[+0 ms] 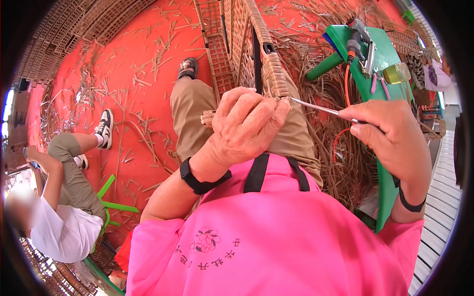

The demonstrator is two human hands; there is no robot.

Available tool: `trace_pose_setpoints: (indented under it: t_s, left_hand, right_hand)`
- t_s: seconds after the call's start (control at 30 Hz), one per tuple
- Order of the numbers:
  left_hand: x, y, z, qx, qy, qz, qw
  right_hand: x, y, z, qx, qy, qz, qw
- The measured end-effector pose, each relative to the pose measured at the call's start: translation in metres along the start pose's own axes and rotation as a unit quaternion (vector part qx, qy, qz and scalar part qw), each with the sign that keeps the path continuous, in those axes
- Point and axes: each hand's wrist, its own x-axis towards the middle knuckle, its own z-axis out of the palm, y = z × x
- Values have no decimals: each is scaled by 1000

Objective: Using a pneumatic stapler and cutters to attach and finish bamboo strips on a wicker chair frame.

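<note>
A woven wicker piece [242, 44] with lattice sides, a black strip and a thick wrapped edge rests between my knees. At its near end, my left hand [244, 123] is closed on the wrapped edge, fingers bent over it. My right hand [390, 130] grips a thin metal tool [316, 106], slim as an awl, its handle mostly hidden in my fist. The tool's tip meets the wicker edge right beside my left fingertips. What lies under my left fingers is hidden.
A green bench [377, 49] on the right bears an air-powered tool [358, 42] with an orange hose and a yellowish jar [396, 74]. Loose strips [335, 163] heap beside it. Another person [69, 217] sits at left. Woven pieces [64, 29] stack at far left.
</note>
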Motion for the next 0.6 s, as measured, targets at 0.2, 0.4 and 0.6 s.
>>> trace_pose_setpoints:
  t_s: [0.2,0.4,0.6]
  left_hand:
    - [0,1,1,-8,8,-7,1000]
    - [-3,0,2,-12,12,-1,1000]
    - [-1,2,-1,-16,-3,-2,1000]
  right_hand:
    - [-15,-14,21,-170,71,-128,974]
    - [-32,-21,51,-163,122,-68,977]
    - [-25,-8,35,-85,98,-58,990]
